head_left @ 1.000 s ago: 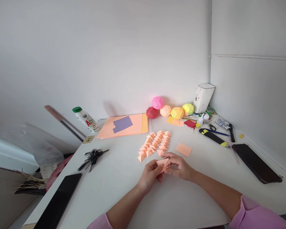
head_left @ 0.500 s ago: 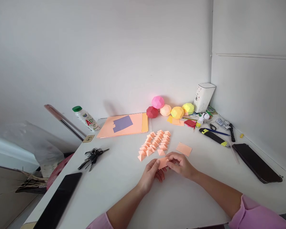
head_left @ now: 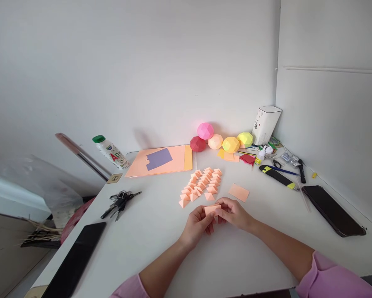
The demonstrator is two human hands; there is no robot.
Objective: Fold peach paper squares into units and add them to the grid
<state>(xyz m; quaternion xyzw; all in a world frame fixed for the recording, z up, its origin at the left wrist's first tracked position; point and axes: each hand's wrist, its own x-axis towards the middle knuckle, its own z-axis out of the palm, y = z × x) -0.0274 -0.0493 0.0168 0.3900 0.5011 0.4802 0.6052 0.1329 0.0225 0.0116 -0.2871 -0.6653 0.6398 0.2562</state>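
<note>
The clothing in view is pinkish lilac, a single plain colour. The right sleeve (head_left: 335, 275) shows the most fabric: loose and wide, with a rumpled fold around its opening and deeper mauve tones where the cloth is shaded. The left sleeve (head_left: 130, 287) appears as a smaller patch, cut off by the lower edge of the view, its opening a fairly straight band. Both stop well short of the hands, leaving the left forearm (head_left: 164, 265) and right forearm (head_left: 282, 244) bare, slender and tapering. The left hand (head_left: 200, 223) and right hand (head_left: 236, 213) are ungloved, with slim fingers.
</note>
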